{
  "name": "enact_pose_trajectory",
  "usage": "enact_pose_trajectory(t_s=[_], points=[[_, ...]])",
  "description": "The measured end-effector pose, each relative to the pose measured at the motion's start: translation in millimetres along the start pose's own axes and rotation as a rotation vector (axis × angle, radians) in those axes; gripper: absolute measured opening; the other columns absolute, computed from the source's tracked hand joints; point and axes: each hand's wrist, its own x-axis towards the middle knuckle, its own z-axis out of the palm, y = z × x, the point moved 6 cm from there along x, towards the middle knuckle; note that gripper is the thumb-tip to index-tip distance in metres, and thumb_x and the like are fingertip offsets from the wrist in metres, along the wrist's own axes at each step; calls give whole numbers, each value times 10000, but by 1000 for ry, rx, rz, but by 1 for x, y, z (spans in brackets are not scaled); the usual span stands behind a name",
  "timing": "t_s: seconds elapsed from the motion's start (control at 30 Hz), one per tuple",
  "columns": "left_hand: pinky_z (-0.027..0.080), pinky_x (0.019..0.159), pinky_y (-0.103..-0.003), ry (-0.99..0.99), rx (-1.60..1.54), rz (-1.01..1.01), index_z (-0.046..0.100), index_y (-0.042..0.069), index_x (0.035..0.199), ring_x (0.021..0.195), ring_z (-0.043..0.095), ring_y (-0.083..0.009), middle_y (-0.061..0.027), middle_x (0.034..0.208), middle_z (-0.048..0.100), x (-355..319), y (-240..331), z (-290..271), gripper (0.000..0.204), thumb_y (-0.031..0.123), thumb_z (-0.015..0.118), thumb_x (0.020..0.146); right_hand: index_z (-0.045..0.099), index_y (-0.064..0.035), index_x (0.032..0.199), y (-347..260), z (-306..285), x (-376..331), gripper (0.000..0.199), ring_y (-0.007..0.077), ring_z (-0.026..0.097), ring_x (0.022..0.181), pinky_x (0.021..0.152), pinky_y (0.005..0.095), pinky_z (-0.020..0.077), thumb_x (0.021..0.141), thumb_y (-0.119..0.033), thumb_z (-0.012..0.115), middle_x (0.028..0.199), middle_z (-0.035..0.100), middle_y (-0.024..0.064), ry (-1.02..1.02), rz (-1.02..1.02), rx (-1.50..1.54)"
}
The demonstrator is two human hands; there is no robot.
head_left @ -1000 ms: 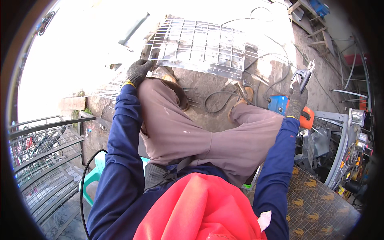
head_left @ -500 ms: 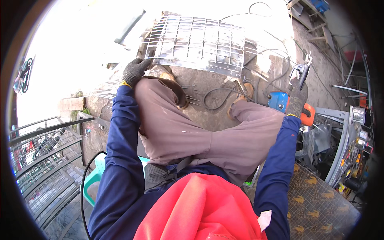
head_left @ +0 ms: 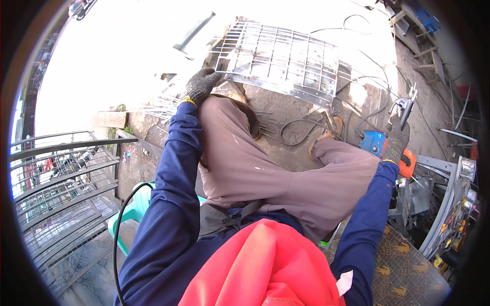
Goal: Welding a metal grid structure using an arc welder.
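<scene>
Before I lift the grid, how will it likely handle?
The grid is probably light for its size: thin wirework, mostly gaps. Its crossings should keep it fairly stiff, though the free ends jutting from its left edge may flex or snag.

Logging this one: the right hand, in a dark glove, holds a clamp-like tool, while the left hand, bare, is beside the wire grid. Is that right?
Not quite: the left hand isn't bare; the head view shows it gloved in dark fabric too. The gloved right hand does hold the clamp-like tool, and the left is beside the wire grid.
</scene>
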Motion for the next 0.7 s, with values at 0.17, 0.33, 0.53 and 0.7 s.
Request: enact_pose_trajectory(t_s=[0.17,0.33,0.53,0.7], points=[[430,998,-397,144,19,-84,547,-41,1291,1170,573,-354,-258,1253,590,4,-17,-1,721,503,637,826,589,-62,839,-1,4,-2,318,85,447,472,445,255,345,854,-349,725,639,536,4,62,-52,55],[518,785,-396,-23,-835,-288,506,58,1340,917,627,-257,-170,1166,618,2,-45,19,537,377,615,923,648,-32,1041,-1,-6,-4,434,98,518,600,509,259,395,822,-393,746,760,584,8,93,-47,-71],[486,877,-393,-8,238,149,616,70,1214,997,632,-325,-173,1143,632,-68,-163,70,427,380,542,930,664,-45,944,-26,-19,-47,368,136,543,647,530,285,421,823,-382,747,780,582,19,273,70,-118],[506,782,-379,-193,119,-66,628,24,1141,923,652,-292,-172,1020,646,-110,-182,132,406,354,569,913,656,32,1007,-12,-67,-53,395,198,621,731,588,342,543,840,-314,750,936,653,120,528,-115,94]])
